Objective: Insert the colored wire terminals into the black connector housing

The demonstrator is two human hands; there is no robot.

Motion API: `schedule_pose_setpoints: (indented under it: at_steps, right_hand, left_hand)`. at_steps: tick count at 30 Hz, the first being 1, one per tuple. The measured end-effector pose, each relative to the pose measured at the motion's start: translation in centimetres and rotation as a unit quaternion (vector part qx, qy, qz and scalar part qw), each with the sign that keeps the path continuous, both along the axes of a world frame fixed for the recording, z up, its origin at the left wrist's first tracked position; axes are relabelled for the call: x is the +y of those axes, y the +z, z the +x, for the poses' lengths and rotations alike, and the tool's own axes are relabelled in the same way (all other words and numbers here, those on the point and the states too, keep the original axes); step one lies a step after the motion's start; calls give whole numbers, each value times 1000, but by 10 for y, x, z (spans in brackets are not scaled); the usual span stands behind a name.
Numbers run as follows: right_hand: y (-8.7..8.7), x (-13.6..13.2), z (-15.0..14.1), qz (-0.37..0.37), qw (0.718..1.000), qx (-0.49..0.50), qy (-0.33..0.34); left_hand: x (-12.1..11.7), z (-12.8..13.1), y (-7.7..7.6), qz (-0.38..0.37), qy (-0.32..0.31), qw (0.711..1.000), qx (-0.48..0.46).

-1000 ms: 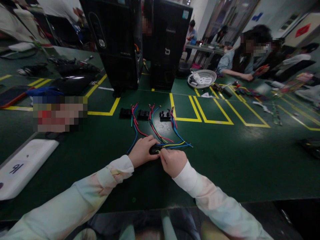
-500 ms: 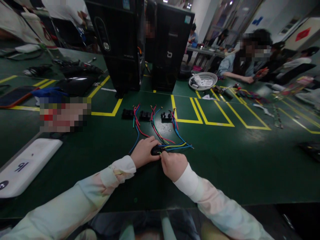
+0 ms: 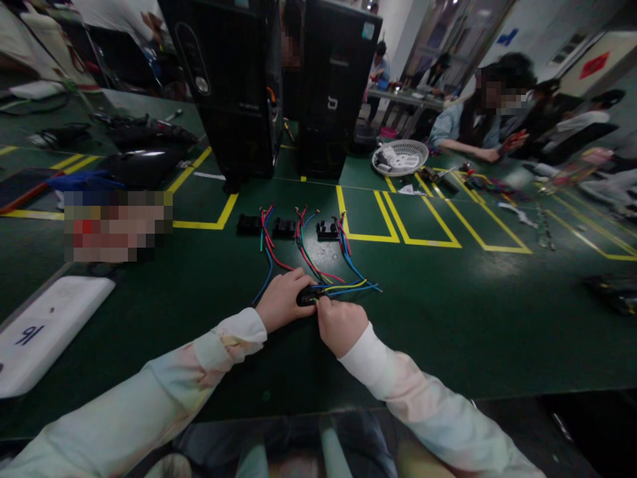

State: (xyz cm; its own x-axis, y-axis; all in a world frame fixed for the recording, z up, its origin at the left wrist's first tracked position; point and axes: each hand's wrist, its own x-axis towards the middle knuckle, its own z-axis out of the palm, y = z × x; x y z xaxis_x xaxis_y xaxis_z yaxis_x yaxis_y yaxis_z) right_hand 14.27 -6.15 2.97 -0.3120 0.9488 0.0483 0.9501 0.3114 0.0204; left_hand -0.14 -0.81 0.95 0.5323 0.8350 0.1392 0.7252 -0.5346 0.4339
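Note:
My left hand (image 3: 283, 302) is closed around a small black plastic housing (image 3: 304, 297) just above the green table. Blue and yellow wires (image 3: 346, 288) run out to the right from beside it. My right hand (image 3: 343, 326) pinches at the housing's near right edge; a pale strand shows there, but what the fingertips hold is hidden. Behind my hands stand three similar black housings in a row, the left one (image 3: 249, 224), the middle one (image 3: 284, 228) and the right one (image 3: 328, 231). Bundles of red, blue and green wires (image 3: 265, 234) lie among them.
Two black computer towers (image 3: 229, 99) rise at the back of the table (image 3: 428, 318). A white basket (image 3: 401, 157) with parts sits behind to the right. On the left lies a white case (image 3: 54, 328). A person (image 3: 490, 113) works at the far right.
The view has shifted slightly, so everything sits a little further left. Both hands stay at the black housing with nearly the same grip.

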Motion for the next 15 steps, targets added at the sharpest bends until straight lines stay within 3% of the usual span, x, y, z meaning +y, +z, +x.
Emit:
schedule_pose_setpoints:
  at_steps: [7,15]
  right_hand:
    - [7,0,3,-6,999,29,21]
    - [2,4,5,20,999,48,13]
  left_hand:
    - [1,0,0,-2,2,1000,10]
    - [1,0,2,-15,-4,1000,-3]
